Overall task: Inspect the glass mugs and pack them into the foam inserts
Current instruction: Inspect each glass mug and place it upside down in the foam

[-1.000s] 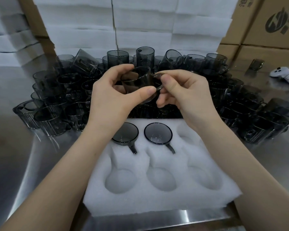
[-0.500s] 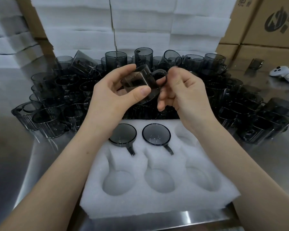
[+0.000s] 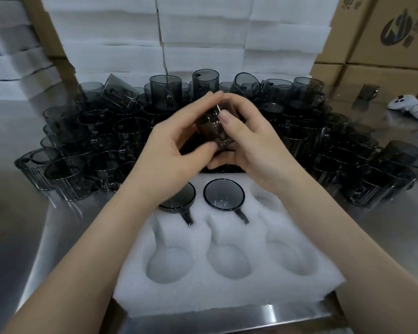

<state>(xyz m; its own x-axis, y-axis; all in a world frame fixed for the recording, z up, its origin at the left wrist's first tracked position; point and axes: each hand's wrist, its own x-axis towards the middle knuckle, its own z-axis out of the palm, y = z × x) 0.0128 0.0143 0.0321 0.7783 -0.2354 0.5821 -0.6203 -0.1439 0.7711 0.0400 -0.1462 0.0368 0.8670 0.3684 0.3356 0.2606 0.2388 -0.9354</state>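
Smoke-grey glass mug (image 3: 212, 127) held in the air by both hands, above the far edge of the foam insert (image 3: 227, 294) and in front of the mug pile (image 3: 101, 141). It is tilted; its handle cannot be made out behind the fingers.

Left hand (image 3: 171, 153): fingers curled over the far upper side of the mug, thumb tip on its near lower edge. Firm hold.

Right hand (image 3: 253, 145): thumb pressed flat against the mug's right side, remaining fingers curled under and behind it. Also gripping.

Foam insert: white, lies on the table (image 3: 15, 225) at its near edge, centred. Six round cavities in two rows of three.
- Far-left cavity: packed mug (image 3: 181, 203), mouth up, handle pointing near; partly covered by the left wrist.
- Far-middle cavity: second packed mug (image 3: 223, 194), mouth up, handle pointing near and slightly right.
- Other four cavities show only white foam.

Mug pile: many identical dark mugs crowded across the table from left to right beyond the insert, most upright, a few tipped on top.

Background: stacked white foam sheets (image 3: 203, 39) along the far side; cardboard boxes (image 3: 384, 32) at far right. White handheld controller (image 3: 410, 108) on the table at far right, a single mug (image 3: 369, 91) near it by the boxes.
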